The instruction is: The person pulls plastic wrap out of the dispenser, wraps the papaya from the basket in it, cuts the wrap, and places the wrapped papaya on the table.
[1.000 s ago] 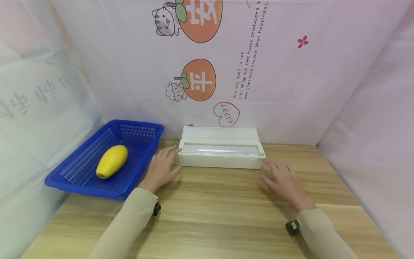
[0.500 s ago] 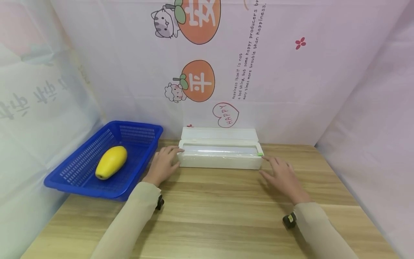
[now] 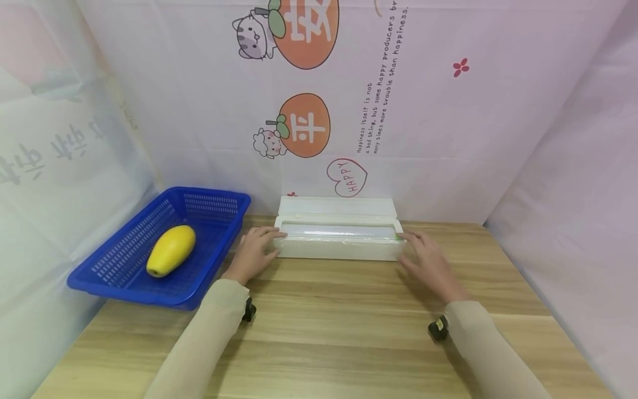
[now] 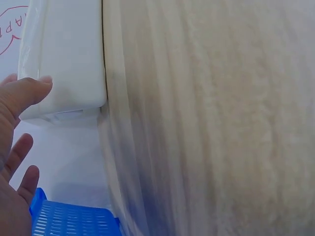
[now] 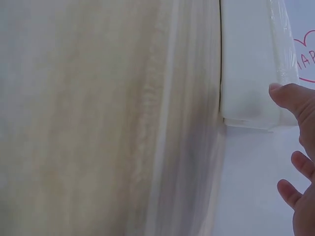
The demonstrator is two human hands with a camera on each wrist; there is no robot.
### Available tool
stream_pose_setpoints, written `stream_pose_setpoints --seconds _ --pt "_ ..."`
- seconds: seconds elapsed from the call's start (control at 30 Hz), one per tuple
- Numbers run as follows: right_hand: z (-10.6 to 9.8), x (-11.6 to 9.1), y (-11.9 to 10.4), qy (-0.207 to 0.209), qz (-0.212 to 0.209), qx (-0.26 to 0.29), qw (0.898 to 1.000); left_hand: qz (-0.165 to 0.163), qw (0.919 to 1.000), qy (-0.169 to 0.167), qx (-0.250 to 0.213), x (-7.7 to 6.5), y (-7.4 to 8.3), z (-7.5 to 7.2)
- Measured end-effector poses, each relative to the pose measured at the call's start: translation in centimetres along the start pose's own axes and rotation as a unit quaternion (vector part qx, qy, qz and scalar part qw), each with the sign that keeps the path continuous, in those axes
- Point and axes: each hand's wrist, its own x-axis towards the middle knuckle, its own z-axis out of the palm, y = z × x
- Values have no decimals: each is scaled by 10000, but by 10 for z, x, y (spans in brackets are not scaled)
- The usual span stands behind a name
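A white cling film dispenser (image 3: 341, 249) lies lengthwise at the back of the table, its lid (image 3: 336, 208) raised against the backdrop. Inside it shows a roll of clear film (image 3: 339, 230), and film also hangs over the front edge. My left hand (image 3: 251, 255) is at the left end, forefinger reaching over the top rim. In the left wrist view, its thumb (image 4: 37, 91) lies over the front face and the other fingers are spread. At the right end, my right hand (image 3: 430, 263) touches the top corner by a mostly covered green tab. Its thumb (image 5: 285, 96) is at the front face.
To the left stands a blue plastic basket (image 3: 211, 255) holding a yellow papaya-like fruit (image 3: 171, 250). A printed white cloth (image 3: 428, 138) hangs behind the wooden table (image 3: 329, 332) and along both sides.
My right hand has moved left and slightly forward onto the dispenser's corner, covering most of the green tab. My left hand has shifted slightly right over the rim.
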Motion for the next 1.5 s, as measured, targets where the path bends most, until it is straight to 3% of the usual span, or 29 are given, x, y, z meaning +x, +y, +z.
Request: stream_pose_setpoints --seconds 0.23,0.6,1.13,1.5 --pt "8 8 6 -120 140 246 9995 146 9993 175 -290 4 -8 8" --pt "14 10 8 -193 478 613 9968 27 9976 236 -654 4 -5 10" --pt "17 14 5 -286 452 864 9948 -172 9953 279 -916 7 -5 13" --pt "19 18 2 350 -204 1329 9903 163 9932 424 -1069 13 -1 10"
